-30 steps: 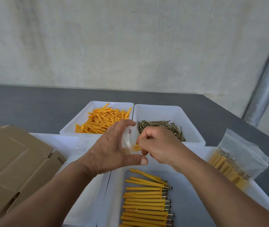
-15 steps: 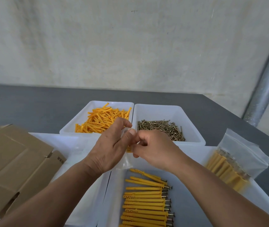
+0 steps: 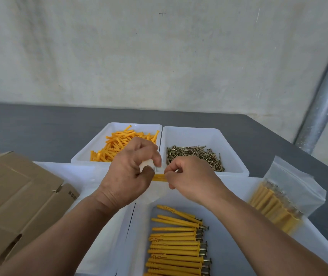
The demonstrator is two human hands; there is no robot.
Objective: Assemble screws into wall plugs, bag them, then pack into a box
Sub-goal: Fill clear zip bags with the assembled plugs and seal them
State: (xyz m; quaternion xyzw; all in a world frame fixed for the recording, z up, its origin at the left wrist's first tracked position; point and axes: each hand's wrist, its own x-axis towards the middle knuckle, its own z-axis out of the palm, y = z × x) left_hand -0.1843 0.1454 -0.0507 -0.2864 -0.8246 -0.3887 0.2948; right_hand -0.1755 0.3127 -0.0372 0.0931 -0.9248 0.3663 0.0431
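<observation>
— So, what takes up the most room?
— Easily the matte grey table (image 3: 39,132). On it at nine o'clock lies a flattened cardboard box (image 3: 15,200), brown, dull and creased.
— And the containers?
— They're smooth white plastic. At six o'clock the near tray (image 3: 229,255) holds assembled plugs (image 3: 175,246): long orange sleeves in a row, with metal screw heads poking out to the right. At twelve o'clock there are loose wall plugs (image 3: 119,144), ribbed and orange, piled in their own bin. At one o'clock a tangle of thin brassy screws (image 3: 195,154) sits in the next bin.
— Anything bagged?
— At four o'clock a filled bag (image 3: 286,196) of crinkly clear film lies at the near tray's right edge, with orange showing through.
— And the hands?
— They're dead centre, above the trays. The left hand (image 3: 127,176) and right hand (image 3: 191,178) each pinch the small bag (image 3: 148,165) with thumb and curled fingers. It is stretched between them, and orange plugs are visible through its film.
</observation>
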